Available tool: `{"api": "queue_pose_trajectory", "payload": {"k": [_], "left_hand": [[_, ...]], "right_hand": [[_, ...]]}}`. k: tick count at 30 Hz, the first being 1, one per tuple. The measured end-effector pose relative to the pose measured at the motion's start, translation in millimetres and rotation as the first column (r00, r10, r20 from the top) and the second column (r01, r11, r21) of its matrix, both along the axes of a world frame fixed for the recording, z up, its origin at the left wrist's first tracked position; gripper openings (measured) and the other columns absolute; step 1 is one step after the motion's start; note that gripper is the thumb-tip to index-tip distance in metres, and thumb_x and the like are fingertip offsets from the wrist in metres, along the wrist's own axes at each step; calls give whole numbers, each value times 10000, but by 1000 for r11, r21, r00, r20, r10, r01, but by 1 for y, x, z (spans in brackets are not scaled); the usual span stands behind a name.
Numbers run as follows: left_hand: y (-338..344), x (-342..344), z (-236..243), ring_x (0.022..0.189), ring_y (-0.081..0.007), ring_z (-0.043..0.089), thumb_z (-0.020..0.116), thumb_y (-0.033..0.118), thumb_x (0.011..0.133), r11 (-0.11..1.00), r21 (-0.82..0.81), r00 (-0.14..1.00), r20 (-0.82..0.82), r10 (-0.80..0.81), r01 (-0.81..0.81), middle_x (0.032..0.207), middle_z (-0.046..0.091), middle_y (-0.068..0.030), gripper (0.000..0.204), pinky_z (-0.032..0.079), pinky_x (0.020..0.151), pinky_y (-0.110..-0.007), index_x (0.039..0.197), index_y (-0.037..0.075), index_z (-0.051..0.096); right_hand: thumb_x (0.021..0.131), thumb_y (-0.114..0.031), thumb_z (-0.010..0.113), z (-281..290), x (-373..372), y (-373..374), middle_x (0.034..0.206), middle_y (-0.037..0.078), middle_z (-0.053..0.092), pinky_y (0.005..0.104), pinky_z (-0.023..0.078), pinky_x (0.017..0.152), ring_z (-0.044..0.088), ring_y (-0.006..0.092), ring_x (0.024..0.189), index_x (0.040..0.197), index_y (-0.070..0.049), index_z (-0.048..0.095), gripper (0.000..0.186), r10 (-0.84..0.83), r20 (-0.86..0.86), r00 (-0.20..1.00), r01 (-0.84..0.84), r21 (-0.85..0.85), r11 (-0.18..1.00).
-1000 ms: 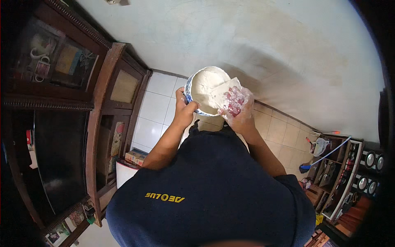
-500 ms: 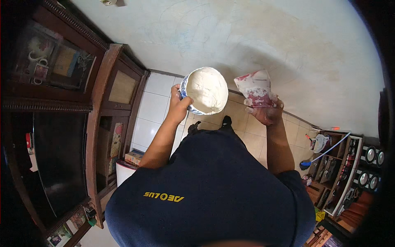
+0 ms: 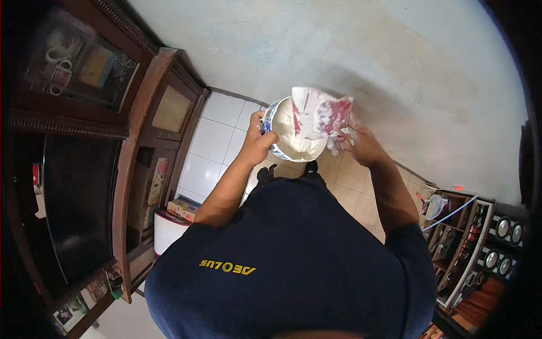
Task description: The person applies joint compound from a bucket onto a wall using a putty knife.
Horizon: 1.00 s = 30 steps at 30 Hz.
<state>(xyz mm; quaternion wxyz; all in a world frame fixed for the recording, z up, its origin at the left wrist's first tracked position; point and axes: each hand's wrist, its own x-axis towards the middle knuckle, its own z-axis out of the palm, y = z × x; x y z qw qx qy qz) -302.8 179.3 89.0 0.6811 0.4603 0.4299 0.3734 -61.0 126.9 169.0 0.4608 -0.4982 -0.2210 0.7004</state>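
Note:
With my left hand (image 3: 258, 144) I grip the side of a round white-and-blue tub (image 3: 272, 116) of white paste (image 3: 296, 148). My right hand (image 3: 355, 142), smeared white, is closed on the lower right part of a flat, red, squarish scraper (image 3: 333, 113) caked with the paste. The scraper is over the tub and hides much of its top and right; whether it touches the rim I cannot tell.
A pale, smudged wall (image 3: 412, 73) lies beyond my hands, above a tiled floor (image 3: 214, 147). Dark wooden cabinets (image 3: 164, 68) stand on my left, with a white container (image 3: 169, 231) low beside them. At right is a cluttered rack (image 3: 451, 237) with speakers (image 3: 502, 226).
My right hand took the scraper out to the right of the tub, then brought it back leftward over it, now raised across the top. The tub has shifted slightly right.

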Motion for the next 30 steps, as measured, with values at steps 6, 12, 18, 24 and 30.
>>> {"api": "queue_pose_trajectory", "payload": {"k": [6,12,18,24,30], "left_hand": [[-1,-3,12,775,-130,510,537,68,659,999,35,999,-47,6,-5,874,529,-82,463,440,689,-260,1089,-30,395],[5,-1,14,774,-148,529,545,144,673,995,95,998,-57,-2,8,886,558,-98,431,447,699,-271,1056,-37,461],[11,1,15,791,-154,548,560,154,676,986,150,983,-178,-43,70,871,583,-116,439,454,721,-282,1056,-52,483],[11,3,29,772,-159,562,584,137,668,989,105,970,-233,-73,100,874,598,-119,429,463,707,-282,1039,-61,497],[10,6,29,788,-181,587,594,162,663,984,152,940,-339,-33,89,878,616,-144,436,472,729,-296,1028,-63,516]], "right_hand": [[850,-15,564,42,47,22,853,134,666,285,501,705,639,157,780,1008,24,597,166,-282,783,555,-307,507,805],[773,-95,619,69,43,40,835,151,658,374,498,606,629,283,672,1041,-31,618,275,-352,933,80,-793,273,545],[736,-138,626,67,32,56,741,100,611,369,465,561,587,276,630,985,-109,636,251,-366,927,-88,-919,66,388],[773,-150,558,42,26,66,744,134,593,423,461,594,590,309,665,951,-66,620,206,-218,953,-213,-950,-150,274],[699,-111,601,15,26,60,794,141,593,437,450,695,570,332,736,922,-43,615,234,-109,988,-107,-908,-52,416]]}}
